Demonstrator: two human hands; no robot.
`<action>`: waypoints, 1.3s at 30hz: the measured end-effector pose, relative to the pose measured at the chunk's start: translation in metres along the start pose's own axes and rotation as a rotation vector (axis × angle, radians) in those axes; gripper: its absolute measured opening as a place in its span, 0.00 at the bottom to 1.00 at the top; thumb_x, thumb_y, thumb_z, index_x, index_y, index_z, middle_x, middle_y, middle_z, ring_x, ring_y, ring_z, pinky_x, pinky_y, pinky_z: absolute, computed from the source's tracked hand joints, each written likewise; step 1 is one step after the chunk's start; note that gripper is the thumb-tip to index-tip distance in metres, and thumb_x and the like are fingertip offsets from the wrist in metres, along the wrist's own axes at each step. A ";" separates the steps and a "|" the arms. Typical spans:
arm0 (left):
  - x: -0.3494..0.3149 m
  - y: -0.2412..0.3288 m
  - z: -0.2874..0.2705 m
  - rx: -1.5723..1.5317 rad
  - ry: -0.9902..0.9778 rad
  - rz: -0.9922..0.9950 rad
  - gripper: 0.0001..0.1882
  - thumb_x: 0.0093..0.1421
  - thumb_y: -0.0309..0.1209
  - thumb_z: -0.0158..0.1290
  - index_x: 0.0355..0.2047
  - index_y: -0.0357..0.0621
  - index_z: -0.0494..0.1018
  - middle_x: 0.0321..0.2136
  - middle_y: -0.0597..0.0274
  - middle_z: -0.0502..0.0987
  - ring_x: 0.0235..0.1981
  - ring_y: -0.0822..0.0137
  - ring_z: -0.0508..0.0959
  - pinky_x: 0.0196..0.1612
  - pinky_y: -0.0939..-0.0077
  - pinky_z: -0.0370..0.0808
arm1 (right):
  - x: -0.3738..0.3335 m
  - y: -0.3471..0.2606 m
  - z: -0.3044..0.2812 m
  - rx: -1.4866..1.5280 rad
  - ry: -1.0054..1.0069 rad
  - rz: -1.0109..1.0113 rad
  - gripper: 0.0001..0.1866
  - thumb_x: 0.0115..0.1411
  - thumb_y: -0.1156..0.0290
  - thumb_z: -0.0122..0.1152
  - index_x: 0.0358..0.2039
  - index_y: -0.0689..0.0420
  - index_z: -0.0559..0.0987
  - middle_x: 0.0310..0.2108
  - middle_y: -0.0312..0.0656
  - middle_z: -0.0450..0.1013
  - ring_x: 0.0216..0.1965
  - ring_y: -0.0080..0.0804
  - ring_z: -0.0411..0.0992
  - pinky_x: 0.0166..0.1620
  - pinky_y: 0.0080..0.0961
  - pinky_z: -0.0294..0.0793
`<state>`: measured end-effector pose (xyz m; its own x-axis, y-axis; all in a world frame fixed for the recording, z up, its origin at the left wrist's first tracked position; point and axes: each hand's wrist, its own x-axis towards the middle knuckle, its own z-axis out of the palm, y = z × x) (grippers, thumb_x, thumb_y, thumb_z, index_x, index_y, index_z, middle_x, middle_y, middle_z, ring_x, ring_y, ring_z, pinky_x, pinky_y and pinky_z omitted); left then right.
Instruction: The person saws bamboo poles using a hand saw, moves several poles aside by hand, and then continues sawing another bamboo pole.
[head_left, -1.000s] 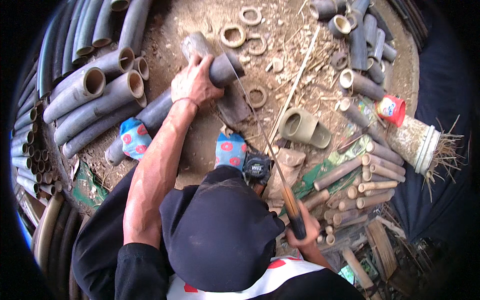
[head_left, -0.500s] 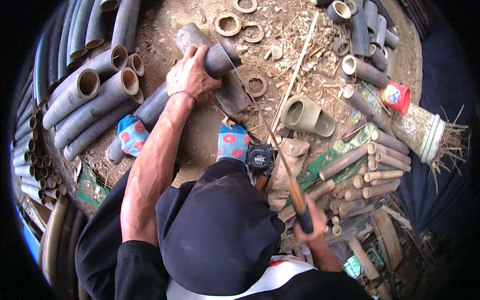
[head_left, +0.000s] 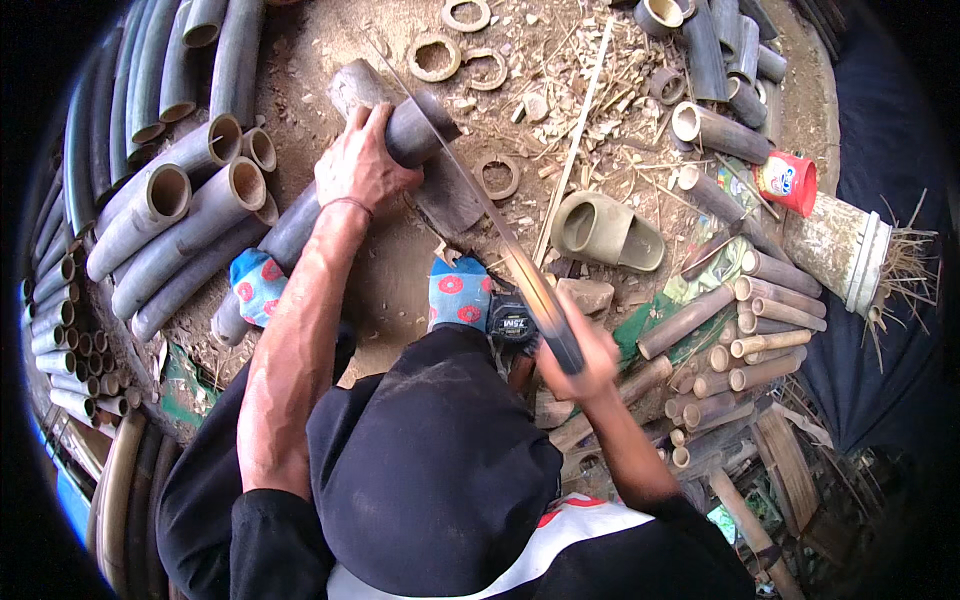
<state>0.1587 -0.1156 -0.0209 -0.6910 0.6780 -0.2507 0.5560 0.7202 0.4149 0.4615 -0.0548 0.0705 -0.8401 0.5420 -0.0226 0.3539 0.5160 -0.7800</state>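
A thick dark bamboo pole [head_left: 293, 226] lies slantwise, its far end resting across a shorter weathered length of bamboo or wood [head_left: 452, 200]. My left hand [head_left: 362, 165] is closed over the pole near that end. My right hand [head_left: 588, 352] grips the dark end of a handsaw's wooden handle. The handsaw's [head_left: 470, 180] long, narrow blade crosses the pole just right of my left hand, its tip sticking out beyond. How deep the blade sits is hard to see. My feet, in blue patterned socks [head_left: 460, 297], are near the pole, with a tape measure [head_left: 512, 318] beside one.
Large bamboo poles [head_left: 215, 195] are stacked at the left. Cut bamboo rings [head_left: 433, 58] and chips lie on the ground ahead. A green-brown slide sandal [head_left: 606, 232], a red container [head_left: 787, 184], a whitish bucket [head_left: 835, 245] and a pile of short bamboo pieces [head_left: 770, 340] are at the right.
My right hand has pushed the saw forward and left, so more blade sticks out past the pole. My left hand still holds the pole. The whole view has shifted slightly.
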 end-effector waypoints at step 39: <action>0.013 -0.003 -0.007 0.005 -0.056 -0.018 0.41 0.37 0.41 0.65 0.55 0.53 0.67 0.51 0.55 0.70 0.47 0.47 0.77 0.48 0.56 0.76 | 0.000 0.043 -0.002 -0.082 0.033 -0.109 0.33 0.46 0.80 0.57 0.56 0.73 0.70 0.26 0.51 0.76 0.20 0.31 0.75 0.27 0.28 0.75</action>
<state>0.1445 -0.1098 -0.0191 -0.6741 0.6718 -0.3072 0.5461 0.7332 0.4051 0.4774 -0.0308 0.0380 -0.8621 0.5002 0.0812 0.2947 0.6252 -0.7226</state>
